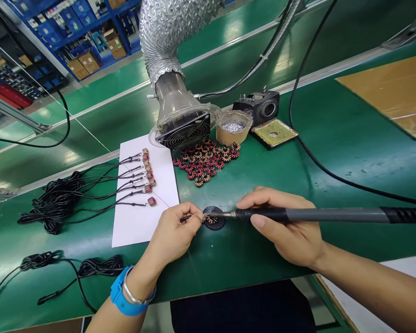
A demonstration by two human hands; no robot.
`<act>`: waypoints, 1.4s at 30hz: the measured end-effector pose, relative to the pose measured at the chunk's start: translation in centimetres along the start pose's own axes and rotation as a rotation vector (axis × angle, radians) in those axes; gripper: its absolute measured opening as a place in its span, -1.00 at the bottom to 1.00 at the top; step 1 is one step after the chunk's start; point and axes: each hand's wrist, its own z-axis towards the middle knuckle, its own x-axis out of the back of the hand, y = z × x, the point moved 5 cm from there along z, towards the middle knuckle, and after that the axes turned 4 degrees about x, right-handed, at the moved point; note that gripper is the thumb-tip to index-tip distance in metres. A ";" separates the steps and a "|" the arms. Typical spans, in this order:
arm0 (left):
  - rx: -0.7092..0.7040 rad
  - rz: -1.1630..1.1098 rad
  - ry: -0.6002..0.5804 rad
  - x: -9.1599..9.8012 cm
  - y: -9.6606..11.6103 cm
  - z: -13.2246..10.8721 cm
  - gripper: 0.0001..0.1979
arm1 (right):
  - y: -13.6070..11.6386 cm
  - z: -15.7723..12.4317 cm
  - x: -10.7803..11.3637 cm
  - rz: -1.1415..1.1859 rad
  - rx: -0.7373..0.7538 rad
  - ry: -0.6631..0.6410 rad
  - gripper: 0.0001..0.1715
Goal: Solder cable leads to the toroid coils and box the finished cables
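Observation:
My right hand (286, 226) is wrapped around a grey and black soldering iron (319, 214), whose tip rests on a small red and copper coil (212, 219). The coil lies on a dark round pad (217, 225) on the green bench. My left hand (175, 229) is closed in a pinch on a thin black wire (186, 217) held against the coil. A blue band and a metal bracelet sit on my left wrist.
A pile of several coils (204, 162) lies below a fume extractor (180, 118). A solder pot (233, 127), iron stand (260, 105) and sponge tray (273, 133) stand behind. White paper (138, 217) holds several wired coils; black cable bundles (55, 201) lie left.

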 end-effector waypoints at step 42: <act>0.024 0.011 -0.044 0.0 0.3 0.0 -0.77 | -0.4 0.1 -1.2 -0.105 0.143 0.065 -0.69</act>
